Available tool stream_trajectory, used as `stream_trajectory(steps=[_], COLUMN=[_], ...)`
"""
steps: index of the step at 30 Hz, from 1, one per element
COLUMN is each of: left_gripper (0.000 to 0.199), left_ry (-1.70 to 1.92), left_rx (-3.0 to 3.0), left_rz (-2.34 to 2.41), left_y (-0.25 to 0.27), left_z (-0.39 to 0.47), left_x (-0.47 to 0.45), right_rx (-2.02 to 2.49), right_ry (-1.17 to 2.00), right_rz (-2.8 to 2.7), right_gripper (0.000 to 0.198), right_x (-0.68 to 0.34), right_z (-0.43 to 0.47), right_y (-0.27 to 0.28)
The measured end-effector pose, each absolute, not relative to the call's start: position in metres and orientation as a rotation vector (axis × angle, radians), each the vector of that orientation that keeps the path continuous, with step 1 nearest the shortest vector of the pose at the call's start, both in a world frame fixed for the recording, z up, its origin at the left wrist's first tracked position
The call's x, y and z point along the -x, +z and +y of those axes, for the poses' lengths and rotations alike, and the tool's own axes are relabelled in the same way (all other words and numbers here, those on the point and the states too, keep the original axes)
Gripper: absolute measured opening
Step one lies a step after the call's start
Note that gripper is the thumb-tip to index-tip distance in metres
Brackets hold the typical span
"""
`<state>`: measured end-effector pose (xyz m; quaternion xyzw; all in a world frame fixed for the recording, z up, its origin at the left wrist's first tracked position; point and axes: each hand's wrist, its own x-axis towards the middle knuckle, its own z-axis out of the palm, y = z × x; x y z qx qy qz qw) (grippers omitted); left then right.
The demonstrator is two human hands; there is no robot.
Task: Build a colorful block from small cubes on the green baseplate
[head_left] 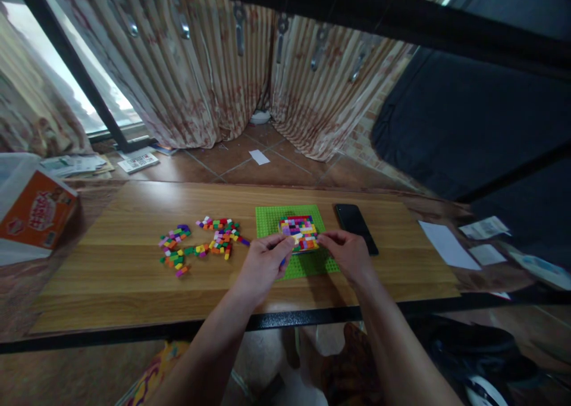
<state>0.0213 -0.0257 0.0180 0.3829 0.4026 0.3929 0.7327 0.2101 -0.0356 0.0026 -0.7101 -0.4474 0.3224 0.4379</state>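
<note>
A low rectangular block of small multicoloured building bricks (300, 224) sits on a green studded baseplate (266, 216). At its near left corner, my left hand (266, 265) is closed, thumb and fingers pinched against the bricks. A bit of blue shows under those fingers; what it belongs to is hidden. My right hand (350, 252) grips the block's right edge between thumb and forefinger, with the other fingers curled in. To the left, loose bricks lie scattered in one pile (220, 238) and in a second pile (173, 248).
A black phone (355, 224) lies right of the baseplate on the wooden table (134, 216). White paper (448, 244) lies past the table's right end. An orange-and-white box (35, 213) stands at the left. A dark metal bar (307, 318) runs along the near edge.
</note>
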Motion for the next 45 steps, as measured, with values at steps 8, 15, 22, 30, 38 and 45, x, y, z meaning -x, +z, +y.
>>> stream_trajectory(steps=[8, 15, 22, 30, 38, 45], left_gripper=[0.032, 0.028, 0.032, 0.034, 0.033, 0.031], left_ry=[0.834, 0.807, 0.792, 0.837, 0.864, 0.86], left_rx=[-0.973, -1.013, -1.01, -0.872, -0.835, -0.832], left_rz=[0.89, 0.857, 0.776, 0.856, 0.878, 0.866], left_y=[0.014, 0.014, 0.016, 0.019, 0.021, 0.019], left_z=[-0.028, -0.029, -0.03, -0.025, -0.022, -0.022], left_x=[-0.027, -0.028, -0.026, -0.02, -0.017, -0.015], right_rx=[1.414, 1.407, 1.307, 1.636, 1.852, 1.892], right_ry=[1.094, 1.167, 1.323, 1.006, 0.88, 0.787], right_rz=[-1.182, -1.139, -0.912, -1.017, -1.179, -1.187], right_gripper=[0.034, 0.03, 0.032, 0.028, 0.03, 0.031], right_x=[-0.179, -0.18, -0.18, -0.219, -0.218, -0.217], right_z=[-0.05, -0.051, -0.052, -0.051, -0.047, -0.042], right_y=[0.029, 0.028, 0.03, 0.025, 0.009, 0.001])
